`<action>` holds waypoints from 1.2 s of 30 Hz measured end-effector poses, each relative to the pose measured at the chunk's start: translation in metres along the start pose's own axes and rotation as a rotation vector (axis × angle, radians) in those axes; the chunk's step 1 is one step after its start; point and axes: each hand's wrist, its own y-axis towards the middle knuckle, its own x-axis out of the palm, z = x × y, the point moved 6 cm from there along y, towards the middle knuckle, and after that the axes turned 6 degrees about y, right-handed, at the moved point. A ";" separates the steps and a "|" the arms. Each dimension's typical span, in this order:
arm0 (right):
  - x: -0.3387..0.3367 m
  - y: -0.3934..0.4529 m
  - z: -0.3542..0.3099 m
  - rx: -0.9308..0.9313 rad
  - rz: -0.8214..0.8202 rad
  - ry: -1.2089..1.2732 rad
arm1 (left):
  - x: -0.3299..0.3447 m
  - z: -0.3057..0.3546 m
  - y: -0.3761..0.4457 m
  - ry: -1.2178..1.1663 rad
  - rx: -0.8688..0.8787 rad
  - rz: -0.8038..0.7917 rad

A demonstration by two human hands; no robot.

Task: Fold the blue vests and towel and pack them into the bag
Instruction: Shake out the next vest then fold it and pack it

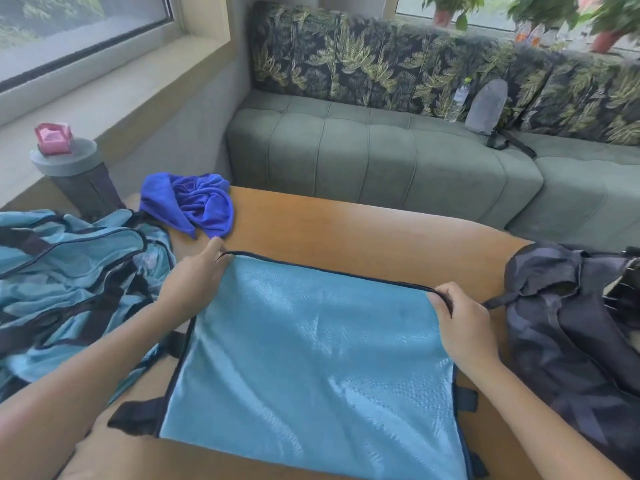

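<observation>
Head view: light blue vest [311,358] spread flat on table [363,230], far corners pinched by left hand [194,275] and right hand [460,320]. Far edge best drawn taut, then brought evenly toward near hem. Counted: unfolded vest heap [76,282] left of vest, number unclear; one royal-blue towel [190,206] beyond left hand; one dark bag [571,337] right of vest.

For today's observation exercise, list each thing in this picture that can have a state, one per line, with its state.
Vest being folded: spread flat on the table, far corners held.
Left hand: pinches the far left corner.
Right hand: grips the far right edge.
Vest pile: heaped, unfolded.
Blue towel: crumpled, unfolded.
Dark bag: slumped at the table's right; whether it is open cannot be told.
Water bottle: upright on the sofa.
</observation>
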 end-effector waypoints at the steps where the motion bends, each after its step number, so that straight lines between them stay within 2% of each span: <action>1: 0.012 0.006 0.011 0.022 -0.016 -0.035 | 0.012 0.000 0.008 0.028 -0.008 -0.022; 4: 0.038 0.014 0.030 0.052 -0.020 -0.165 | 0.038 -0.002 0.018 0.107 -0.027 -0.064; 7: 0.046 0.012 0.031 -0.067 0.059 -0.313 | 0.047 -0.003 0.018 0.189 -0.006 0.009; 11: 0.047 0.013 0.031 -0.152 0.119 -0.321 | 0.045 -0.004 0.022 0.265 0.017 0.065; 16: 0.049 0.022 0.031 -0.165 0.004 -0.305 | 0.044 0.006 0.032 0.392 0.252 0.149; 20: 0.049 0.033 0.028 -0.143 -0.136 -0.317 | 0.055 0.006 0.048 0.397 0.421 0.036; 23: 0.045 0.042 0.024 -0.124 -0.207 -0.314 | 0.054 0.004 0.058 0.322 0.399 -0.049; 27: 0.039 0.054 0.021 -0.095 -0.299 -0.349 | 0.030 0.017 0.056 0.329 0.425 -0.059; 31: 0.018 0.064 0.000 -0.042 -0.373 -0.272 | -0.010 0.031 0.050 0.256 0.381 -0.074; 36: -0.044 0.074 -0.046 -0.047 -0.327 -0.204 | -0.076 0.042 0.048 0.047 0.263 -0.061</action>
